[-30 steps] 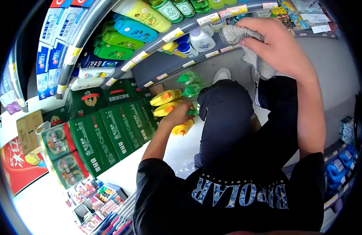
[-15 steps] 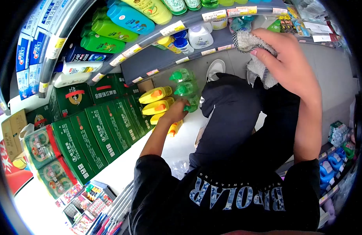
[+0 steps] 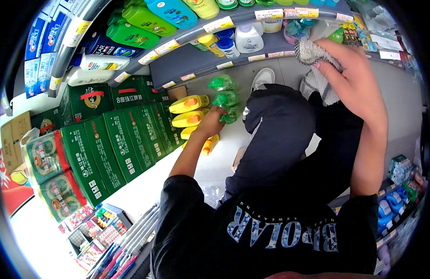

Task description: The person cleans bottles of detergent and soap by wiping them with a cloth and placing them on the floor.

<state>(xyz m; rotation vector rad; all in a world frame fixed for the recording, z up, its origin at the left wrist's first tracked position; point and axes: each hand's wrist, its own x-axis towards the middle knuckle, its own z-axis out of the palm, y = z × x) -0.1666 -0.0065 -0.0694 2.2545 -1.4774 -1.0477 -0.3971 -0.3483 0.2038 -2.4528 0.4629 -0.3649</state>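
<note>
Green bottle (image 3: 231, 114), third out from the shelf (image 3: 177, 67), is standing with the left hand (image 3: 209, 124) gripping its top, while the right hand (image 3: 353, 76) is clutching grey cloth (image 3: 323, 83) before that shelf.

Since a second ago, moved the third green bottle (image 3: 230, 115) closer to the other green bottles (image 3: 225, 83) with the left hand (image 3: 212, 122). Bared one more yellow bottle (image 3: 187, 133) beside that hand. Drew the cloth (image 3: 313, 51) back with the right hand (image 3: 350, 78), exposing more of the teal pack (image 3: 297, 30) on the lower shelf (image 3: 205, 71).
</note>
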